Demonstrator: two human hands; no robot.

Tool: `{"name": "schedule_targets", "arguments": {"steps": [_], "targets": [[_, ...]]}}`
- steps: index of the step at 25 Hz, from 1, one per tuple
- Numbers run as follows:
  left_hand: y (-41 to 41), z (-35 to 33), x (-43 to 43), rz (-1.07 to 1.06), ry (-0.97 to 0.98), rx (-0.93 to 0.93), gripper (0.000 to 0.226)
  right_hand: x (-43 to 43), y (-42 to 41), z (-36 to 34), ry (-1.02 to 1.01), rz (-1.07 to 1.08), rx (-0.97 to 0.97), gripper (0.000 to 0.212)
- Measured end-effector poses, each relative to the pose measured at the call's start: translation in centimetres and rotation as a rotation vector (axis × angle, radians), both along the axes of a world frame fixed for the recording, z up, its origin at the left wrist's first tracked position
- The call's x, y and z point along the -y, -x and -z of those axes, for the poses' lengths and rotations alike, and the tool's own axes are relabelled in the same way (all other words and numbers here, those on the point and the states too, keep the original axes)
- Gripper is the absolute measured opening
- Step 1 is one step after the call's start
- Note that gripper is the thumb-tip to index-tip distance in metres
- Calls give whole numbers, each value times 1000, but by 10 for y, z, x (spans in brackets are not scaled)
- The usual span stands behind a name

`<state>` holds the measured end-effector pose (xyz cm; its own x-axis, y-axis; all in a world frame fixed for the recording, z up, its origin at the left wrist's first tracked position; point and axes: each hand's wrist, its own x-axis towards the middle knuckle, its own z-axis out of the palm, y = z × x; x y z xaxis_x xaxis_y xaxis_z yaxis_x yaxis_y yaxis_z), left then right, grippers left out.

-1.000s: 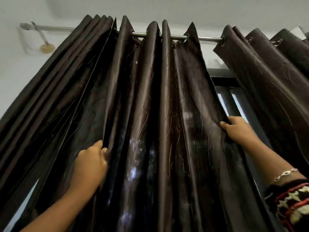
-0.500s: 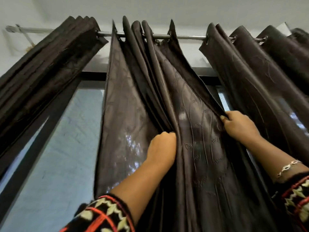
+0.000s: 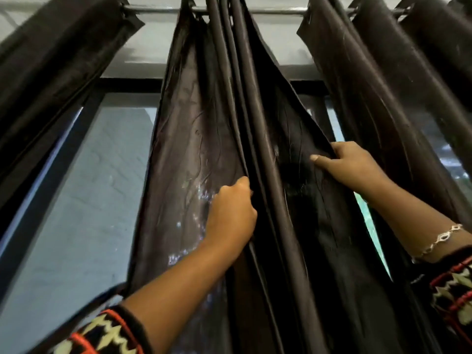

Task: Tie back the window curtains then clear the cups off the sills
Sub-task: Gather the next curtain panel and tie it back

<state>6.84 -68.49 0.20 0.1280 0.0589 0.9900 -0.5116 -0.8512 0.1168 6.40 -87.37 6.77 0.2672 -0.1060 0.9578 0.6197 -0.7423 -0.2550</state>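
Note:
A dark brown glossy curtain panel hangs from a metal rod in front of me, bunched into folds at its middle. My left hand grips the gathered folds from the left, fingers curled into the cloth. My right hand holds the panel's right edge, thumb on the front and fingers behind. Between both hands the cloth is pulled together. No cups or sill are in view.
Another dark curtain hangs bunched at the upper left and a third curtain at the right. A black-framed window with frosted glass shows behind. My patterned sleeves fill the lower corners.
The middle panel has been gathered rightward, uncovering the left window glass. My left hand slid right along the folds toward my right hand, and the view has moved closer.

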Motion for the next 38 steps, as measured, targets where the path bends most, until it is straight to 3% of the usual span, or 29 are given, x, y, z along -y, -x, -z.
{"name": "schedule_targets", "arguments": {"steps": [5, 9, 15, 19, 22, 24, 28, 32, 35, 38], "targets": [[3, 10, -63, -125, 86, 50, 16, -30, 0, 36, -27, -128, -198, 13], [19, 13, -101, -183, 97, 26, 12, -54, 8, 74, -73, -143, -384, 21], [38, 18, -125, -180, 134, -24, 40, -83, 18, 121, 32, 88, -413, 22], [45, 40, -121, -58, 169, -89, 35, -94, 20, 145, 34, 171, -451, 22], [49, 68, -105, 105, 216, -111, 19, -100, 26, 148, 52, 218, -443, 19], [54, 88, -90, 147, 222, -207, 41, -106, 30, 151, 61, 223, -446, 21], [65, 135, -60, 171, 60, 29, 55, -118, 33, 155, 76, 217, -420, 25], [61, 155, -45, 388, 161, -245, 67, -129, 37, 158, 95, 167, -398, 34], [55, 162, -43, 311, 248, -267, 60, -132, 33, 162, 81, 131, -403, 34], [56, 165, -40, 185, 144, -286, 65, -133, 27, 164, 77, 83, -395, 40]]}}
